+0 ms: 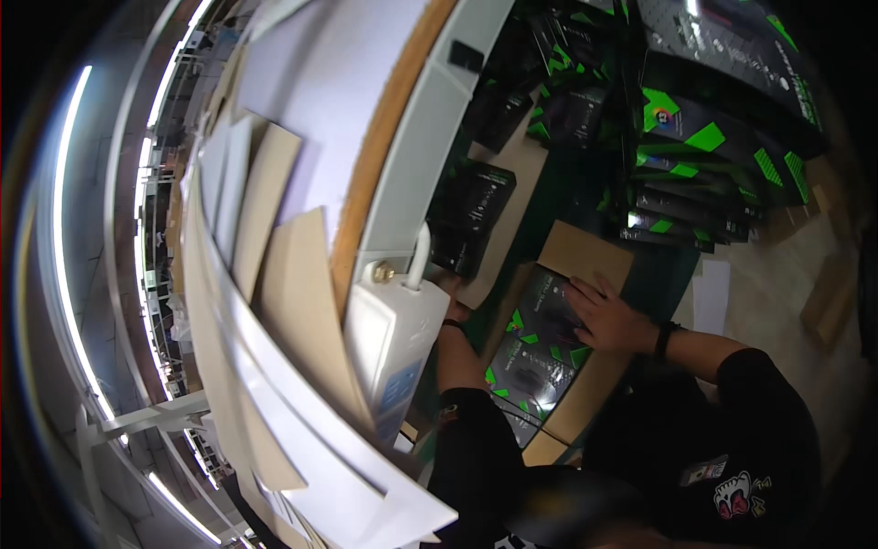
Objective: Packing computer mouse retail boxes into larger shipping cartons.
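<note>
My right hand (608, 316) lies with its fingers spread on top of black-and-green printed boxes (540, 306) packed in an open brown carton (585, 252). Near the left side of that carton is my left hand (451, 297), mostly hidden behind a white power box (398, 339); its fingers do not show well enough to read. Just beyond it sits another black box (473, 215). Both arms wear black sleeves, and each wrist has a dark band.
Stacks of black-and-green boxes (722, 151) stand at the far right on a dark green surface (560, 188). Close on the left, a pale panel edge (430, 119) and stacked cardboard sheets (297, 293) block part of the view. White paper (712, 297) lies at the right.
</note>
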Action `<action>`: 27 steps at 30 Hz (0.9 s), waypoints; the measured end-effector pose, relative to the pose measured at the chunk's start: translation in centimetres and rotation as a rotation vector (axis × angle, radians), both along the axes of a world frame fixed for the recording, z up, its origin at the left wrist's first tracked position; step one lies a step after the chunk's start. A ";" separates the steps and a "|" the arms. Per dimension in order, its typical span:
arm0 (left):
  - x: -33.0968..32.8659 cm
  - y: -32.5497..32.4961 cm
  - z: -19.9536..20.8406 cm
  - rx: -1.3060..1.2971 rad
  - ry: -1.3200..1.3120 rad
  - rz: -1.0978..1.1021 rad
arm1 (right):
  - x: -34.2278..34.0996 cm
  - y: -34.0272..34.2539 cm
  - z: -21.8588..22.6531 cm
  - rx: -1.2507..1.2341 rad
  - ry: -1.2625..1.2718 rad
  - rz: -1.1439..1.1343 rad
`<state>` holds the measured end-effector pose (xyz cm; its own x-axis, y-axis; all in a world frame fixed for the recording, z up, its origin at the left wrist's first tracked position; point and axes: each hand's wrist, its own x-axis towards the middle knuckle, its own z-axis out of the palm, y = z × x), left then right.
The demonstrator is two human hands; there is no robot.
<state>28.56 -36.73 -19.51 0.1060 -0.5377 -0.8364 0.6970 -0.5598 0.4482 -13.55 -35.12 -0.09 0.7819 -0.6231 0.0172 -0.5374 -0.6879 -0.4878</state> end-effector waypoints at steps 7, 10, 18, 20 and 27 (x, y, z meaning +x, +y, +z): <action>-8.3 -2.6 18.0 -0.155 -1.092 -0.312 | 2.2 1.0 1.6 -0.098 -0.022 0.071; -16.6 -1.7 29.7 -0.721 -0.973 -0.627 | -0.5 -1.1 -2.0 0.286 -0.289 -0.108; -15.7 26.6 32.6 -0.462 -1.637 -1.037 | -3.7 -1.6 10.7 1.750 -0.973 -0.100; -14.0 31.4 25.6 -0.302 -1.778 -0.851 | -3.0 -0.7 8.5 1.649 -0.613 -0.143; -10.4 42.5 19.9 0.090 -1.847 -0.603 | 1.7 -0.7 -0.6 0.909 0.010 -0.192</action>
<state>18.19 5.74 0.44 0.5940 -0.8030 0.0483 -0.7859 -0.5664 0.2481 -11.82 -35.80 -0.72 0.6614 -0.5129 -0.5472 -0.6096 0.0575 -0.7907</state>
